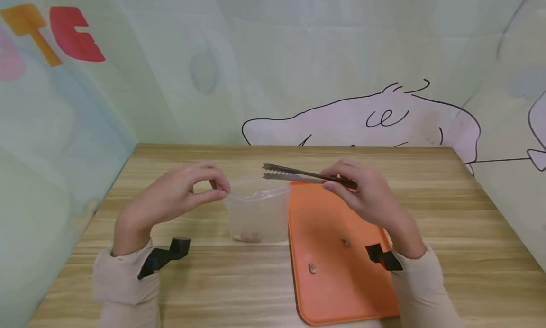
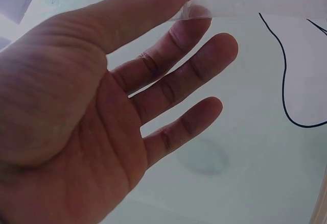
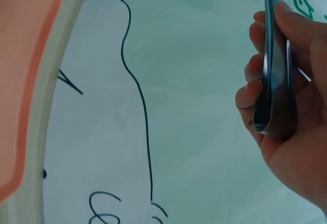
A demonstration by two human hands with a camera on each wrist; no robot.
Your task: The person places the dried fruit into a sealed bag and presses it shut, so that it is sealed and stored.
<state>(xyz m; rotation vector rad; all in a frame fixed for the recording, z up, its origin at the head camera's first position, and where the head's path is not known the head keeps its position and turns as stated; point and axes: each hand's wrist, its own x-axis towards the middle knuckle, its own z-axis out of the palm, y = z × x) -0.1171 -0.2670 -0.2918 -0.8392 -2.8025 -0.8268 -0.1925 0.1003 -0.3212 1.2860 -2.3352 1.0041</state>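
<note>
Right hand (image 1: 367, 195) grips tongs (image 1: 298, 174) above clear bag (image 1: 257, 213).

— What are the hands doing?
— The left hand (image 1: 179, 195) pinches the rim of a clear container (image 1: 257, 213); the right hand (image 1: 367, 195) holds metal tongs (image 1: 298, 174) over it.
— And beside it?
— An orange tray (image 1: 337, 271) with two small pieces (image 1: 313, 268).

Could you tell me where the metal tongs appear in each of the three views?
Head: the tongs sit at centre, gripped by the right hand, tips over the clear tub.
Left wrist: not in view.
Right wrist: the tongs' looped end is at the right edge, in the fingers.
Shared landmark: the black line drawing on the wall.
</note>
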